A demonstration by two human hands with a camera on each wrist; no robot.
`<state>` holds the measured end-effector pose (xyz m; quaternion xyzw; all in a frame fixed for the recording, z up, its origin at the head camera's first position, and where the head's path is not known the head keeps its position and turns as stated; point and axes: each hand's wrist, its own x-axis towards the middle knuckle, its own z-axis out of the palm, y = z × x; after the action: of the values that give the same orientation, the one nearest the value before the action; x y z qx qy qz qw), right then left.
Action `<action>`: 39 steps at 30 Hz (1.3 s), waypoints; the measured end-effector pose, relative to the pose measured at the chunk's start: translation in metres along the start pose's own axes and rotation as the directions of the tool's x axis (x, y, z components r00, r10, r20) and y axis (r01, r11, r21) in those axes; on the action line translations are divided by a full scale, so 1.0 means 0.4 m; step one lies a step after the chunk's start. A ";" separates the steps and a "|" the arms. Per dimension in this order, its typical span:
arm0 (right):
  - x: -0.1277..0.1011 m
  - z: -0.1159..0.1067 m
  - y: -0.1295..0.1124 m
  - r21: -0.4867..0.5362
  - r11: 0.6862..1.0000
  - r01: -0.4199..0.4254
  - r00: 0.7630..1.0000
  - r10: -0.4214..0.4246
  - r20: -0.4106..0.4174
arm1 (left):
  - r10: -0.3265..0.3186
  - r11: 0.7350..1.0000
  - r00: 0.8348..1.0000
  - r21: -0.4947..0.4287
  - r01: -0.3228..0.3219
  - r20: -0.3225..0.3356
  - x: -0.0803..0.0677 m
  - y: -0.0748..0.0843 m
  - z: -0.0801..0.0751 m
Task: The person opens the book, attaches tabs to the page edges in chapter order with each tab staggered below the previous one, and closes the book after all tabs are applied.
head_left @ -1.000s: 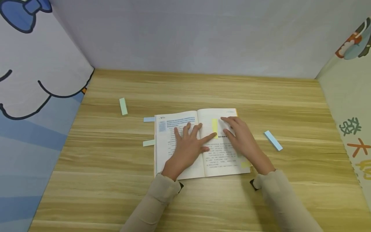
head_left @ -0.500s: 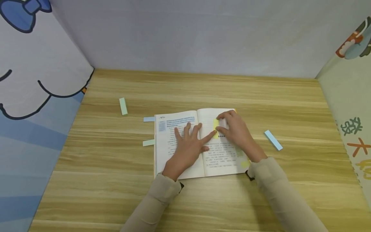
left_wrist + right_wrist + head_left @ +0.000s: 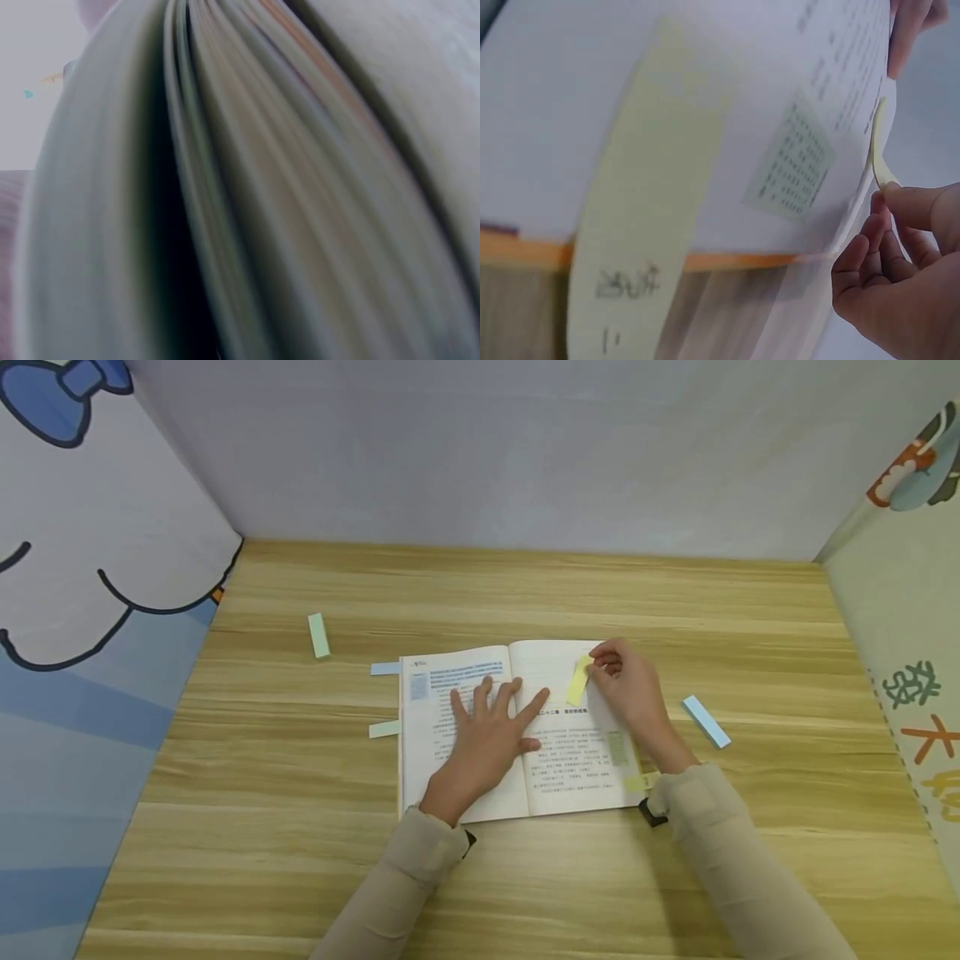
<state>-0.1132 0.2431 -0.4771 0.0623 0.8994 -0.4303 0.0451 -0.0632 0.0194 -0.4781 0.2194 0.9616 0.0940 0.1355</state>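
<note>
An open book [image 3: 450, 693] lies on the wooden table [image 3: 525, 593]. My left hand [image 3: 491, 731] lies flat with spread fingers across its left page and the gutter. My right hand [image 3: 626, 681] pinches a yellow sticky strip [image 3: 577, 680] by its top end, lifted at a slant over the right page; the right wrist view shows the yellow strip [image 3: 880, 154] curling off the page beside my fingertips [image 3: 900, 206]. A green note [image 3: 617, 748] is stuck lower on the right page. The left wrist view shows only blurred page edges [image 3: 247, 195].
A green strip [image 3: 318, 635] lies at the table's left; a blue tab [image 3: 386, 668] and a green tab [image 3: 384, 729] stick out from the book's left edge. A blue strip [image 3: 706, 722] lies right of the book. Printed fabric walls enclose the table.
My right hand went from resting on the right page to pinching the yellow strip, then peeled it up and to the right. The left hand stayed pressed on the book.
</note>
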 end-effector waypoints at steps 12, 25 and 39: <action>-0.016 -0.108 0.069 -0.196 0.980 -0.035 0.997 0.022 -0.071 | 0.007 1.000 1.000 -0.012 -0.007 0.010 0.002 -0.003 -0.002; -0.154 -0.040 0.028 -0.269 0.946 0.180 0.984 -0.177 0.035 | 0.002 1.000 1.000 0.009 -0.002 0.019 0.003 -0.003 -0.002; -0.249 0.081 0.002 -0.522 0.778 0.348 0.937 -0.293 0.188 | -0.026 0.994 0.999 -0.109 0.021 -0.044 -0.035 -0.031 -0.008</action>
<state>-0.0136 0.2109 -0.4845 -0.1279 0.9785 -0.1587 0.0302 -0.0568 0.0017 -0.4751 0.1982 0.9604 0.1495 0.1267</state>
